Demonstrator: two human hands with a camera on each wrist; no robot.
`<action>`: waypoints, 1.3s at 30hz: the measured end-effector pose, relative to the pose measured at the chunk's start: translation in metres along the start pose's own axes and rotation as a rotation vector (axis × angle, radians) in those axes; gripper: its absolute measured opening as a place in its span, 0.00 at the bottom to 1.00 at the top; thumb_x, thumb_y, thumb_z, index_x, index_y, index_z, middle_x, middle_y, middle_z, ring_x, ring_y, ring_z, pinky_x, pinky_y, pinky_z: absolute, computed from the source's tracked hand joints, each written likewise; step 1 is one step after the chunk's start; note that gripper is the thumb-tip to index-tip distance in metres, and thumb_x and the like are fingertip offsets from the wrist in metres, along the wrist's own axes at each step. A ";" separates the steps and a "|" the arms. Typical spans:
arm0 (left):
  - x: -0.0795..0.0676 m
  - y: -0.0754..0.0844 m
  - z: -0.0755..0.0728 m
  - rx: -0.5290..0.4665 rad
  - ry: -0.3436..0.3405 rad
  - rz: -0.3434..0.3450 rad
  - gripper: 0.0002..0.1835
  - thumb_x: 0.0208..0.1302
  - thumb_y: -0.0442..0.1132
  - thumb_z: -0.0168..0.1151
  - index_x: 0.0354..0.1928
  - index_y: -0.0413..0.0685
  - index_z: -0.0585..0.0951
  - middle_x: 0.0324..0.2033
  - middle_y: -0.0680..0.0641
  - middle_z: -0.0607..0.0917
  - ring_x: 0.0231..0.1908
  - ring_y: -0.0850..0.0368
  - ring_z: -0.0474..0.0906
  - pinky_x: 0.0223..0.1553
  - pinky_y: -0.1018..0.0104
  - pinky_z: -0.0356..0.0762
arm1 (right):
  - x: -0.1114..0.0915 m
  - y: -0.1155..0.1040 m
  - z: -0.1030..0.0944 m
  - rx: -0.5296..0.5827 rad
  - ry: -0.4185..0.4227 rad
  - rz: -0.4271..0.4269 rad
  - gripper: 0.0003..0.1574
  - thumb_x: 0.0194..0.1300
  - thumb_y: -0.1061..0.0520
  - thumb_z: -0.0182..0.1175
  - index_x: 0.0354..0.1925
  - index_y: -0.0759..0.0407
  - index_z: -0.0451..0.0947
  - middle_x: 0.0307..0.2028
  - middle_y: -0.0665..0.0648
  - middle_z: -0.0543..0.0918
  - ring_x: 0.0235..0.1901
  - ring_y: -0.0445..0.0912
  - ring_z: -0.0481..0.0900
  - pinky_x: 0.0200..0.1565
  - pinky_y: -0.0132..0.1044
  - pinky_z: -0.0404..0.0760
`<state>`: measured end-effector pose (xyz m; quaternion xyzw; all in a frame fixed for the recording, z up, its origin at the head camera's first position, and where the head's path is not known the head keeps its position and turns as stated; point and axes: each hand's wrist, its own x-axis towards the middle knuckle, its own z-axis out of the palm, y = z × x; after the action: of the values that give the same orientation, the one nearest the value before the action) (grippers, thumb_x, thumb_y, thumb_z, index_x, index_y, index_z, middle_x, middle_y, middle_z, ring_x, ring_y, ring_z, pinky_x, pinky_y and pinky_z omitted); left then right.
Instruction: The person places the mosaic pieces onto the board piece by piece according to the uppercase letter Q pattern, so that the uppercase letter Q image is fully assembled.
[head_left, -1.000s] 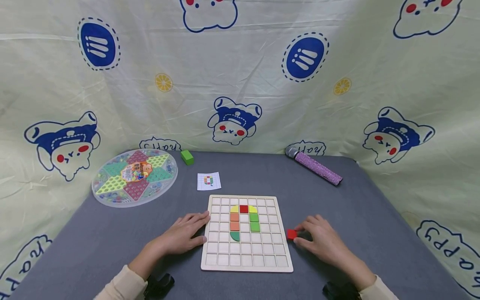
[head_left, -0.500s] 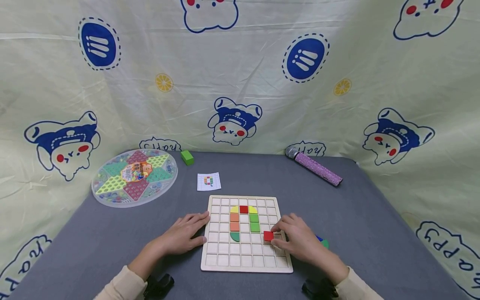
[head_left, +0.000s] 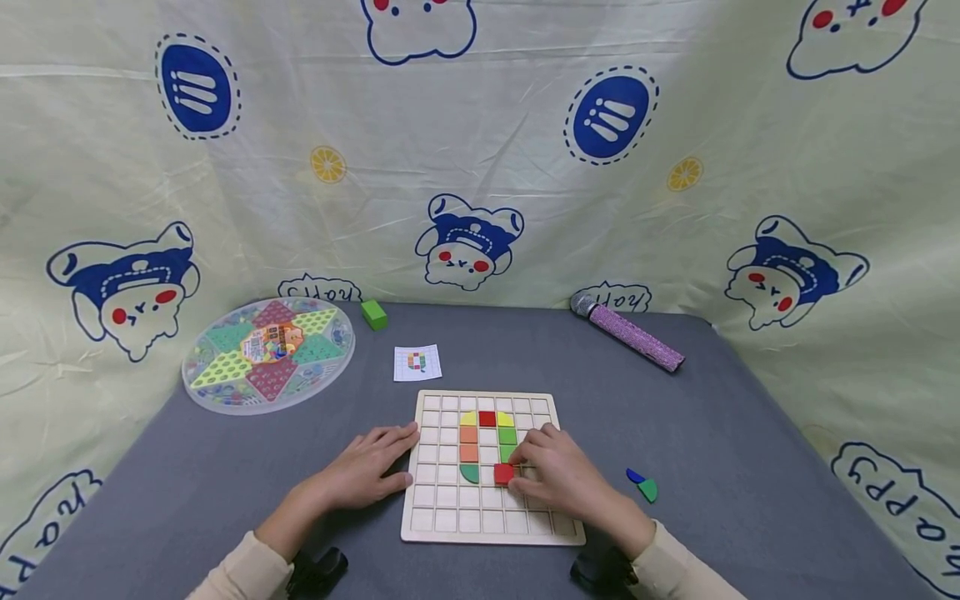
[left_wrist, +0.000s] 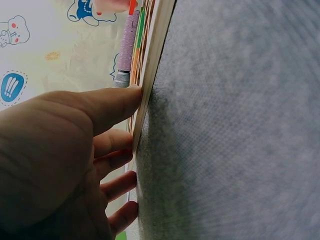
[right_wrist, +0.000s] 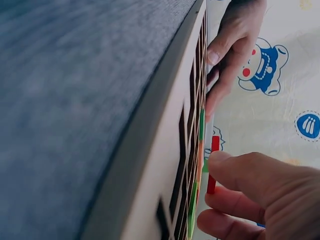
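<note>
My right hand [head_left: 558, 471] pinches a red square tile [head_left: 503, 474] between thumb and fingers, over the gridded wooden board [head_left: 450, 521]. In the right wrist view the red tile [right_wrist: 215, 142] stands just off the board's surface. It is below the green square tiles [head_left: 507, 435] in the head view. On the board sit a red tile [head_left: 487, 418] between two yellow quarter-round tiles, orange squares [head_left: 468, 452] and a dark green quarter-round [head_left: 469, 473]. Fingers fairly straight, my left hand [head_left: 367, 468] touches the board's left edge; its thumb [left_wrist: 117, 106] rests on that edge.
A blue piece [head_left: 635, 476] and a green quarter-round [head_left: 648, 490] lie right of the board. Behind it are a small pattern card [head_left: 417, 363], a green block [head_left: 374, 315], a round plastic game board [head_left: 270, 392] and a purple glittery microphone [head_left: 637, 337].
My right hand has carried the red square tile leftward from the table right of the board to over the board. The blue and green pieces are now uncovered. My left hand stays put.
</note>
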<state>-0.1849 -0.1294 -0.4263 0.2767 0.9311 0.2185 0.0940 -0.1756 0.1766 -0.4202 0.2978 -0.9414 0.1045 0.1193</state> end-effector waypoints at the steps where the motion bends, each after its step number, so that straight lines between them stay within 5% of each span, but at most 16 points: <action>1: 0.000 0.000 0.000 -0.001 -0.002 0.000 0.33 0.67 0.47 0.55 0.71 0.47 0.60 0.71 0.47 0.61 0.68 0.45 0.57 0.61 0.37 0.56 | 0.001 -0.001 0.001 -0.005 0.002 -0.002 0.13 0.48 0.45 0.71 0.30 0.48 0.83 0.31 0.44 0.79 0.33 0.38 0.65 0.40 0.36 0.67; 39: -0.001 -0.001 0.002 0.003 0.016 0.001 0.33 0.67 0.47 0.55 0.71 0.48 0.61 0.71 0.48 0.62 0.68 0.45 0.58 0.61 0.35 0.55 | 0.013 -0.011 0.008 -0.023 -0.002 -0.022 0.14 0.48 0.43 0.71 0.31 0.47 0.83 0.31 0.44 0.77 0.33 0.39 0.64 0.38 0.34 0.65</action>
<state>-0.1844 -0.1300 -0.4283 0.2753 0.9320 0.2194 0.0859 -0.1809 0.1583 -0.4231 0.3069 -0.9393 0.0921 0.1227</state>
